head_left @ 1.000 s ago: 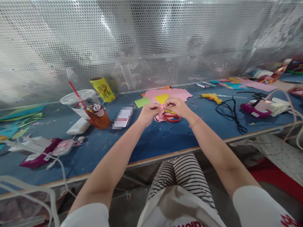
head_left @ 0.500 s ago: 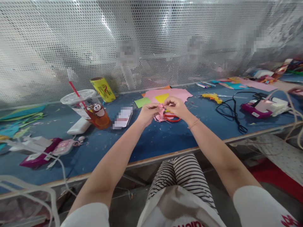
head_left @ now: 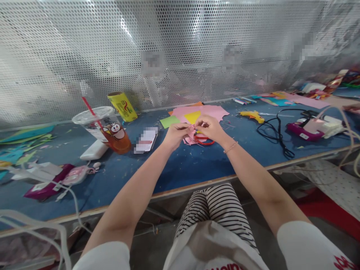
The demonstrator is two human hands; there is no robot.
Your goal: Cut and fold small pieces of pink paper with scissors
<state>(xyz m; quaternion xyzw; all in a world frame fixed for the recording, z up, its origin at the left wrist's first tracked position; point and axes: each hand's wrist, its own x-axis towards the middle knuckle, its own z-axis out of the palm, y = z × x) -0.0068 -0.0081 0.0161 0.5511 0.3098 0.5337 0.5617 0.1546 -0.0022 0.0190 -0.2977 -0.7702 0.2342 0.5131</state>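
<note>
Both of my hands meet over the middle of the blue table (head_left: pixel 194 165). My left hand (head_left: pixel 176 135) is closed on a small piece of pink paper (head_left: pixel 192 132), pinched between thumb and fingers. My right hand (head_left: pixel 209 128) pinches at the same piece from the other side; its fingertips partly hide the paper. Beneath them lie red-handled scissors (head_left: pixel 204 142), mostly covered by my right hand. Behind the hands are a large pink sheet (head_left: pixel 213 111), a yellow piece of paper (head_left: pixel 192 117) and a green piece of paper (head_left: pixel 169 121).
To the left stand a drink cup (head_left: pixel 105 129) with a red straw, a phone (head_left: pixel 146 140) and a yellow tube (head_left: pixel 122 107). A yellow glue gun (head_left: pixel 251 116) and a black cable (head_left: pixel 278 138) lie right. A perforated metal screen (head_left: pixel 180 48) rises behind the table.
Almost nothing differs. The fingers of my right hand have shifted very slightly at the pink paper; both hands stay in the same place.
</note>
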